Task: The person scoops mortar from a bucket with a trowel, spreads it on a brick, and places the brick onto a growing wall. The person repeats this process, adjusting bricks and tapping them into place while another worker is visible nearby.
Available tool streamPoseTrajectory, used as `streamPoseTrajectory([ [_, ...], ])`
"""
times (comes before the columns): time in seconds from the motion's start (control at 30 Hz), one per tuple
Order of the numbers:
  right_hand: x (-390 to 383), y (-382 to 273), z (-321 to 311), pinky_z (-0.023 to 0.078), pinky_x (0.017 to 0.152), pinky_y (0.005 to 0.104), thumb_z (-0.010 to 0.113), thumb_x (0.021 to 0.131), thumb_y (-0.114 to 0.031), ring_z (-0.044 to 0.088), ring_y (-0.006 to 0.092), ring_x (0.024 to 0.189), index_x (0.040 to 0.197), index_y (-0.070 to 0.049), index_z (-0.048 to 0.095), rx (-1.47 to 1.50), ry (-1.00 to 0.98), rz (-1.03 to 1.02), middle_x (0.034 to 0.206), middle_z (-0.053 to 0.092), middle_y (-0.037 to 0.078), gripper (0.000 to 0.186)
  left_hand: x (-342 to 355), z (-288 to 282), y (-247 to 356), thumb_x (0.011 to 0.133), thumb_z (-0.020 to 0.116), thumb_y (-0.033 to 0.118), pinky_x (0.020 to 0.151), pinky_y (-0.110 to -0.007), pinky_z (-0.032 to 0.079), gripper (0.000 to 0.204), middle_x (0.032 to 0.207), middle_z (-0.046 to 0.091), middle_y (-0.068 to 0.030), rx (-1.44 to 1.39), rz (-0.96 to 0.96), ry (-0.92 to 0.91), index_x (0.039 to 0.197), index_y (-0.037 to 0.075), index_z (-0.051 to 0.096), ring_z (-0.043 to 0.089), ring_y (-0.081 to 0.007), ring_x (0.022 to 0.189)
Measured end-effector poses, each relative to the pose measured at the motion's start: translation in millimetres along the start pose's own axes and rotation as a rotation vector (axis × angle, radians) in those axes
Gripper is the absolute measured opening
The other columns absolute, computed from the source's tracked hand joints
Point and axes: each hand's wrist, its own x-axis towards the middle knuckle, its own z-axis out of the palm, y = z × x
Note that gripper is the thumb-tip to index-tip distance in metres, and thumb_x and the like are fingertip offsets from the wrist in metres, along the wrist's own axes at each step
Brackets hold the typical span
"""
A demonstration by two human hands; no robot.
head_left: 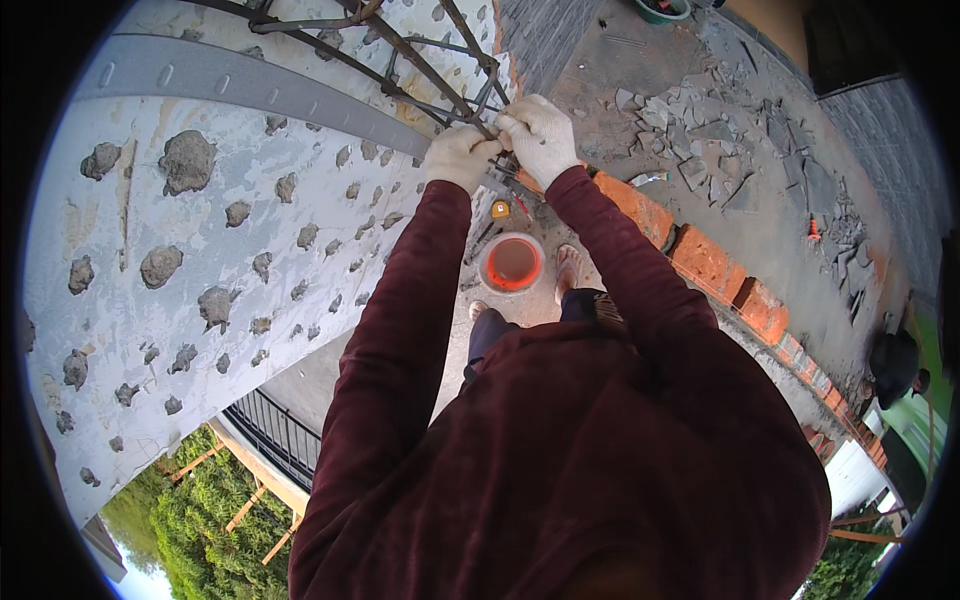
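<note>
Both of my hands, in white gloves, come together at the lower end of a rusty rebar cage (425,62). My left hand (461,157) has its fingers bent into a pinch just below the bar ends. Right beside it, my right hand (540,135) is closed too, its thumb and fingers pointing at the left one. Whatever lies between the fingertips is too small or hidden to make out. Beneath the hands, an orange-red bucket (531,280) of brownish liquid stands between my feet. A yellow tape measure (500,209) lies close to it.
A low row of orange bricks (705,262) runs along the right. Past it, broken grey tile pieces (700,135) cover the floor. On the left is a pale wall panel (230,250) dabbed with mortar lumps (188,162). A black railing (270,427) stands lower left; a green basin (662,10) sits far off.
</note>
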Motion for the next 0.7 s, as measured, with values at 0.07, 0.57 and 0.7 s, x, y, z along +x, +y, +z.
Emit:
streamPoseTrajectory([
  [0.07,11,5,-3,0.055,0.084,0.0407,0.068,0.088,-0.025,0.069,0.0314,0.091,0.097,-0.007,0.076,-0.134,-0.084,-0.083,0.094,0.072,0.013,0.021,3,-5,4,0.085,0.076,0.041,0.083,-0.044,0.053,0.034,0.093,0.074,-0.0138,-0.033,-0.021,-0.007,0.092,0.008,0.078,0.07,-0.0322,0.091],
  [0.57,-73,-14,10,0.049,0.102,0.0481,0.06,0.092,-0.016,0.06,0.0404,0.119,0.134,-0.007,0.062,0.128,0.121,0.185,0.125,0.066,0.019,0.043,2,-6,17,0.082,0.078,0.046,0.077,-0.04,0.055,0.043,0.08,0.075,-0.0168,0.119,-0.177,-0.022,0.094,0.005,0.081,0.073,-0.032,0.077],
  [0.7,-61,-8,26,0.046,0.105,0.0476,0.06,0.089,-0.014,0.057,0.0396,0.122,0.137,-0.009,0.061,0.138,0.107,0.098,0.125,0.065,0.017,0.048,3,-8,17,0.08,0.079,0.048,0.076,-0.04,0.056,0.046,0.076,0.074,-0.0174,0.063,-0.184,-0.048,0.093,0.004,0.081,0.074,-0.0299,0.076],
])
